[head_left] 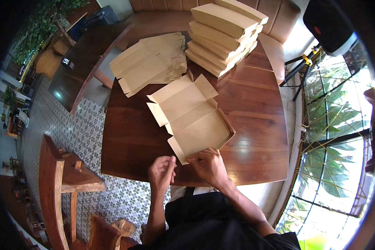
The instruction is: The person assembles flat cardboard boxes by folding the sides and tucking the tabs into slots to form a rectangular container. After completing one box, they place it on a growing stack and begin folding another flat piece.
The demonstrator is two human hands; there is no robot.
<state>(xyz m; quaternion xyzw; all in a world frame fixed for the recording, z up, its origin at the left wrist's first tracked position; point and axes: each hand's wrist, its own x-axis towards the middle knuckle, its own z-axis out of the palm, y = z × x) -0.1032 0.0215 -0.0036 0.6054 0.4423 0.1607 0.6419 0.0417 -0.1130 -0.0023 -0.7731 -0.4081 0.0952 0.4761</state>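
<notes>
A partly folded brown cardboard box [196, 112] lies spread on the wooden table in front of me, its inside facing up. Side flaps stand or splay outward along its edges, and the right-hand near panel has a raised wall. My right hand [209, 166] pinches the near edge of this box close to its corner flap. Just left of that flap, my left hand [161, 171] is raised off the cardboard, its fingers curled together with nothing visible in them.
Flat cardboard blanks [150, 62] lie overlapping at the table's far left. A tall stack of folded cardboard boxes [225, 37] stands at the far right. The dark wooden table [258, 125] has a curved near edge. A wooden chair [54, 187] is on the left, a window [333, 166] on the right.
</notes>
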